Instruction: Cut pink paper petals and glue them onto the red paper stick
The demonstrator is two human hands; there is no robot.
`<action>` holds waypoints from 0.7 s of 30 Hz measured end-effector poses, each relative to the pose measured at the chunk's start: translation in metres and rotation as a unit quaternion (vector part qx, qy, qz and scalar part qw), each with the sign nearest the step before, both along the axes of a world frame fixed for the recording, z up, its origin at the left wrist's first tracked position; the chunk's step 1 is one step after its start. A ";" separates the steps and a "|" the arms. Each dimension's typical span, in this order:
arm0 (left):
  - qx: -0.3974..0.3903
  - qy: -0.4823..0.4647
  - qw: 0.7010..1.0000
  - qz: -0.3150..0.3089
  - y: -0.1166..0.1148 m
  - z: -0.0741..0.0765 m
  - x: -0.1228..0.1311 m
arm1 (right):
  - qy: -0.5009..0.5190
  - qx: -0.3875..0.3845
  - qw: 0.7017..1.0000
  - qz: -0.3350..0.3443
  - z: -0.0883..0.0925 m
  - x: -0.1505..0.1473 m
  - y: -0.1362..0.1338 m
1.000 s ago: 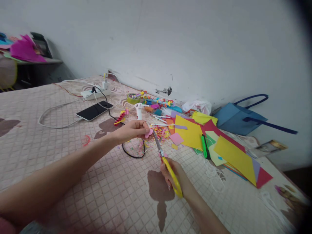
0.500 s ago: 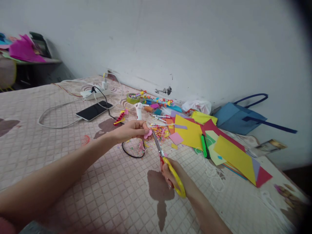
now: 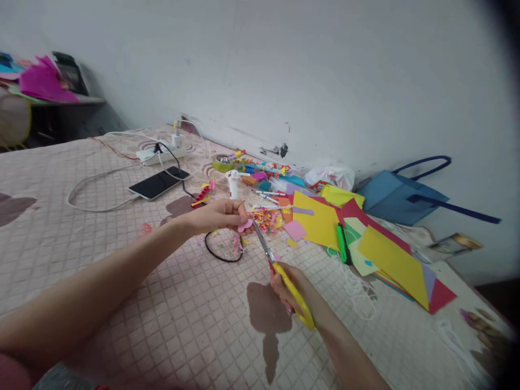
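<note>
Between the thumb and fingers of my left hand (image 3: 221, 215) is a small pink paper piece (image 3: 245, 225) with rounded edges. My right hand (image 3: 294, 287) grips yellow-handled scissors (image 3: 266, 246), their blades pointing up and left with the tips at the paper's right edge. Part of the far handle loop is hidden by my fingers. Below the paper, a black cord loop (image 3: 223, 260) lies on the quilted cloth around a few pink scraps. Just beyond my hands is a pile of tiny coloured paper clippings (image 3: 266, 221).
A white glue gun (image 3: 233, 184) stands behind my left hand. To the left lie a phone (image 3: 159, 182) and a power strip (image 3: 162, 156) with cables. Coloured paper sheets (image 3: 392, 260), a green cutter (image 3: 343, 244), white string (image 3: 357, 292) and a blue bag (image 3: 400, 195) are at the right.
My hands stay nearly in place, with the paper still at the scissor tips. The scissor handles look closer together. The whole view has shifted slightly.
</note>
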State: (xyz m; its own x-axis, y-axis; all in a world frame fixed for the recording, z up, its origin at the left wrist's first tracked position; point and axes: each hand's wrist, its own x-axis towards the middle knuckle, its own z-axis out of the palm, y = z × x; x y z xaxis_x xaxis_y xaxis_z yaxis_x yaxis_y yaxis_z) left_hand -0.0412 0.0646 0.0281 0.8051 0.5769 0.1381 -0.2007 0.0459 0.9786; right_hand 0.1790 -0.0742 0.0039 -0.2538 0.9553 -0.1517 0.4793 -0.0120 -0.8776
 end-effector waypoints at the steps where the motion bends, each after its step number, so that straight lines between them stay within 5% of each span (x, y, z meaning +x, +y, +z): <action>1: 0.001 0.000 1.000 -0.001 0.000 0.000 0.000 | -0.003 0.003 1.000 -0.001 -0.001 0.000 0.000; 15: 0.005 0.006 1.000 -0.009 0.001 0.001 -0.002 | 0.010 -0.018 1.000 -0.014 -0.004 0.000 0.000; 21: 0.005 0.012 1.000 -0.009 0.001 0.001 -0.002 | -0.019 0.035 0.999 0.003 -0.008 0.002 0.001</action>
State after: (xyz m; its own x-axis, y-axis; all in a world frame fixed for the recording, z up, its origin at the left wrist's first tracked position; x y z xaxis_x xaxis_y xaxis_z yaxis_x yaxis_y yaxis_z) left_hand -0.0436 0.0659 0.0292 0.8188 0.5605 0.1238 -0.1762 0.0402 0.9835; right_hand 0.1807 -0.0735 -0.0045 -0.2541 0.9626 -0.0943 0.5114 0.0509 -0.8578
